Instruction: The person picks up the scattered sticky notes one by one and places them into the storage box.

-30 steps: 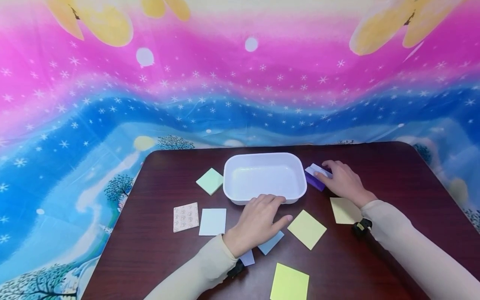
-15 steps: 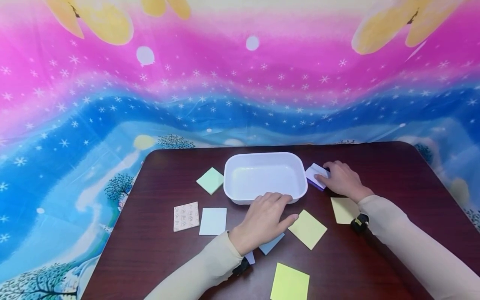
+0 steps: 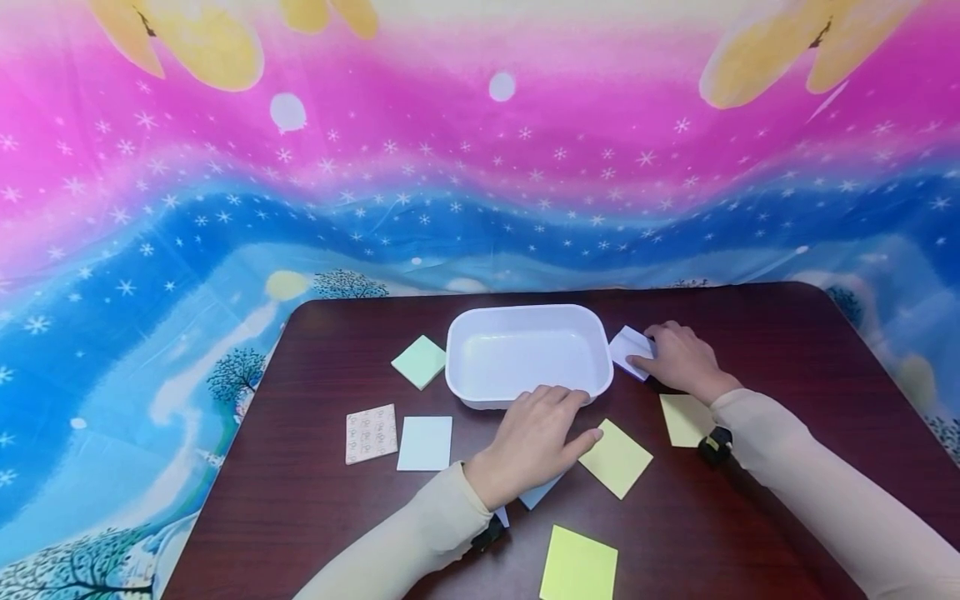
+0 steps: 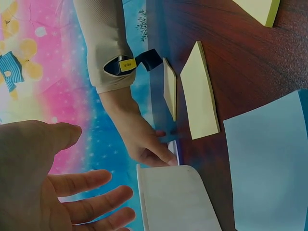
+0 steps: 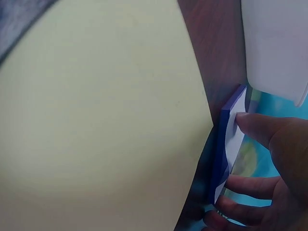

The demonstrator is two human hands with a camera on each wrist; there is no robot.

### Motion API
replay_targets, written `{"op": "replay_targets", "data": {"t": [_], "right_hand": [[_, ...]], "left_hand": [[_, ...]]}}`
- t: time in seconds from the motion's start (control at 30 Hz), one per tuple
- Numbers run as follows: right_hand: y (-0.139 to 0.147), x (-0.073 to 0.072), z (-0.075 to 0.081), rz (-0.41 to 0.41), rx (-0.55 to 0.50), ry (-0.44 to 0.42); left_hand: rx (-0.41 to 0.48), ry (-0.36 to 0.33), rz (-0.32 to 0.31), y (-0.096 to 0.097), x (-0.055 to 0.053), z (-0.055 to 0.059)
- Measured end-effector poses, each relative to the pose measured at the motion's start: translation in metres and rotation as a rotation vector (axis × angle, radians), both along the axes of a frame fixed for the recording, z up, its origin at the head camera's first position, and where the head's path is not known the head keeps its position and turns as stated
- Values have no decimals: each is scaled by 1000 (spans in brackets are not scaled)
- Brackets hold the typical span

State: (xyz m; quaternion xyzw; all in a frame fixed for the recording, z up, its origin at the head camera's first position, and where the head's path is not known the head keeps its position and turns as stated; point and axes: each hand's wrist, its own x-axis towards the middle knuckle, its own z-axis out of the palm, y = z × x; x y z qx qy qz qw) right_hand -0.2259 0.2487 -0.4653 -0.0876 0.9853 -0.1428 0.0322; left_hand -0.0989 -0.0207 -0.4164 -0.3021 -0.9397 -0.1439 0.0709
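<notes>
My left hand [image 3: 528, 437] hovers over the front rim of a white plastic tub [image 3: 454, 367], fingers loosely spread and holding nothing. In the left wrist view, its fingers [image 4: 98, 197] stand apart from the tub. At the tub's right side, my right hand [image 3: 684, 358] holds a sticky note pad [image 3: 626, 343] with a white top and purple-blue sides. The right wrist view has the thumb [image 5: 257, 126] on the pad's top face and the other fingers at its opposite end. A light blue pad [image 3: 537, 495] is partly hidden beneath my left hand.
Yellow pads lie near the hands: one at centre right [image 3: 618, 462], a paler one [image 3: 678, 421] by the right wrist, a brighter one [image 3: 579, 562] at front. Left of the tub are a green pad [image 3: 418, 362], a whitish pad [image 3: 424, 443] and a patterned pad [image 3: 371, 433].
The pad under my right hand has tipped flatter, showing more white top and less purple side. My left hand has shifted slightly right along the tub's front.
</notes>
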Motion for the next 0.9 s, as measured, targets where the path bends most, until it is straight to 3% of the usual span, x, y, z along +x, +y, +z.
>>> {"op": "replay_targets", "data": {"t": [0.57, 0.9], "right_hand": [[0, 1, 3, -63, -101, -83], [0, 0, 9, -71, -137, -60]], "left_hand": [[-13, 9, -1, 2, 2, -4], [-5, 5, 2, 0, 2, -4]]}}
